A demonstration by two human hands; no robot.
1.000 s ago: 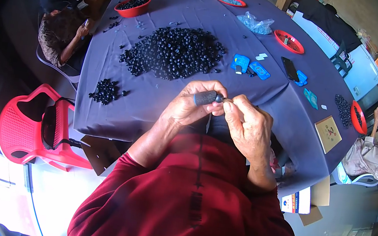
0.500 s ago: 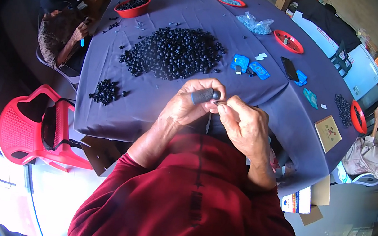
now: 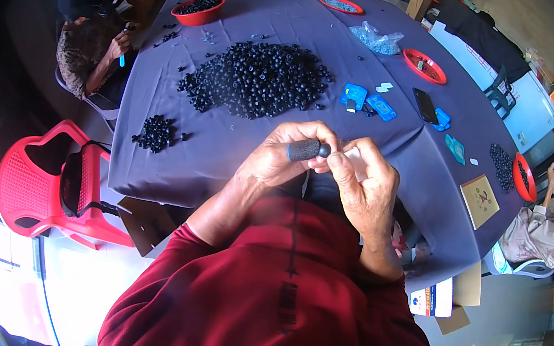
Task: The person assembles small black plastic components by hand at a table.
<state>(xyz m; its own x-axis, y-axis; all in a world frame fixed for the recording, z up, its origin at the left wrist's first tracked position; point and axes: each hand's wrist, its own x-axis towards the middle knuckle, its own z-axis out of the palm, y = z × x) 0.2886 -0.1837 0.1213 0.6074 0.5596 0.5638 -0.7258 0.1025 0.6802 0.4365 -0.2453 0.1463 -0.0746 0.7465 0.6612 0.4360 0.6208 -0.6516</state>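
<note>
My left hand [image 3: 272, 155] is closed in a pinch around a small round black piece [image 3: 324, 150], just off the table's near edge. A dark finger sleeve [image 3: 304, 151] covers its thumb. Right beside the piece is my right hand [image 3: 369, 189], thumb and fingers bent together near its side. Something pale shows between the right thumb and fingers; what it is cannot be made out. Beyond my hands lies a big heap of similar black pieces [image 3: 258, 79]. A smaller heap of black pieces [image 3: 155, 134] sits to the left.
The cloth-covered table [image 3: 222, 166] also bears a red basin [image 3: 199, 11], blue packets [image 3: 381, 108], a phone [image 3: 425, 106], a plastic bag [image 3: 376, 38] and a red tray [image 3: 424, 66]. A pink chair [image 3: 45, 177] stands left. People sit at both sides and the far end.
My right hand has turned and opened out slightly beside the piece, with a pale patch now visible in it. The left hand still pinches the black piece, shifted slightly right.
</note>
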